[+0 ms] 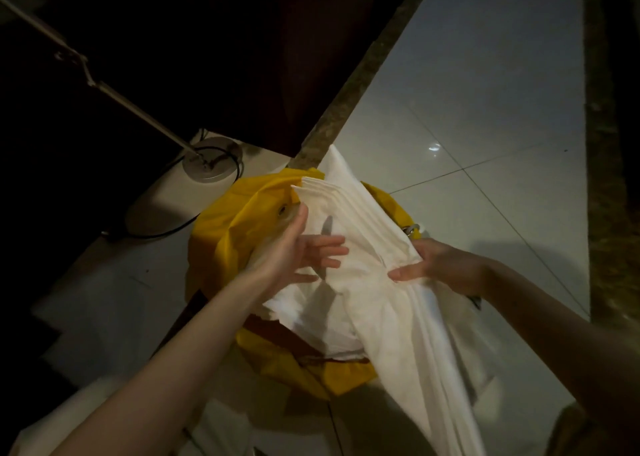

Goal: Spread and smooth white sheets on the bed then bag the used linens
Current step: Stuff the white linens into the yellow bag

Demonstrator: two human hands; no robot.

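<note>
A floor lamp's round base (212, 160) stands far left on the pale tiled floor (485, 116), its cord (180, 225) trailing nearby.

A long bunched white cotton sheet (377, 282) runs from the lower right up across the open mouth of a bright yellow fabric laundry bag (239, 233) standing on pale glossy floor tiles (485, 126). The right hand (433, 265) grips the gathered sheet at its narrowest part, thumb across the cloth. The left hand (304, 251), fingers straight and spread, lies against the sheet's folded upper end above the bag. A round-based metal floor lamp stand (211, 159) rises behind the bag at left.
</note>
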